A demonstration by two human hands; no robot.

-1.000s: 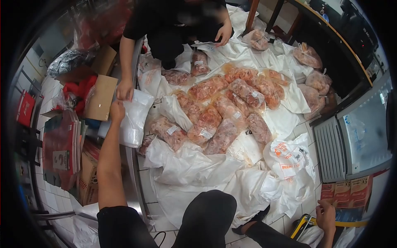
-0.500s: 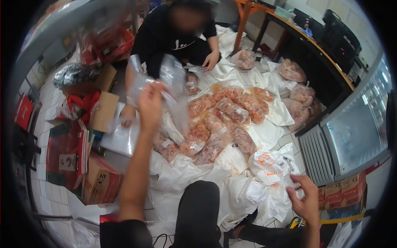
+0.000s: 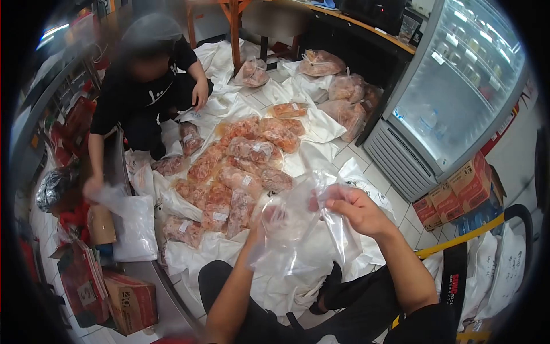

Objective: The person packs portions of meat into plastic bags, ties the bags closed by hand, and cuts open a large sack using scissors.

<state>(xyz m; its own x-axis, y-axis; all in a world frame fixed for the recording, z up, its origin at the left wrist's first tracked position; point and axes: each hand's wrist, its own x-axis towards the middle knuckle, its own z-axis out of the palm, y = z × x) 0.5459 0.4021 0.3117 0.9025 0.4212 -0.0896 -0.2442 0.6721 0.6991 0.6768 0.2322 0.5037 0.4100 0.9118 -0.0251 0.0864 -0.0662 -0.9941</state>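
Note:
A clear plastic bag [image 3: 301, 221] is stretched between my hands, above white sacking. My right hand [image 3: 361, 211] pinches its upper right edge between thumb and fingers. On the bag's left side, my left hand [image 3: 268, 222] grips it, its fingers partly veiled by the see-through plastic. Just beyond lie several clear packs of raw meat [image 3: 243, 179] with white labels, spread on white sacks [image 3: 195, 255].
A co-worker [image 3: 143, 86] crouches at the left, one hand at a stack of clear bags [image 3: 136, 226]. Bagged meat [image 3: 344, 117] sits under the desk. A glass-door fridge [image 3: 452, 86] and cartons [image 3: 458, 189] stand right; another carton [image 3: 130, 301] stands lower left.
My view has swung to the right. My left hand has brought the plastic bag down and nearer to me. My right hand, empty before, now holds the bag too.

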